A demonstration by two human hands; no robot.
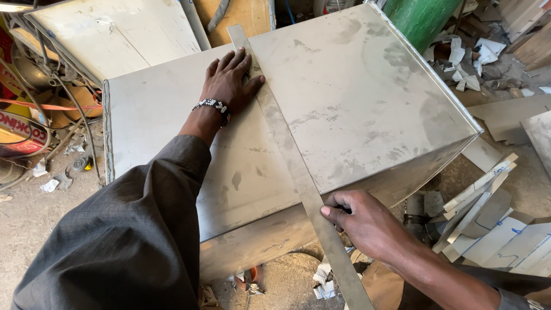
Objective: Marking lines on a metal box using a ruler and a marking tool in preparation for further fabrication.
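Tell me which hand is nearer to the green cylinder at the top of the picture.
The left hand. It lies flat on the metal box beside the long metal strip, closer to the green cylinder. The right hand grips the strip at the box's near edge, farther away.

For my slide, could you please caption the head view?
Left hand flat on a metal strip across a steel box; right hand grips the strip's near end.

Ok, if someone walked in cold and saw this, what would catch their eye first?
Probably the big metal box filling the middle, with a long metal strip laid across its top. The left hand presses the strip flat near the far end, while the right hand pinches it at the near edge. White offcuts lie piled on the floor to the right.
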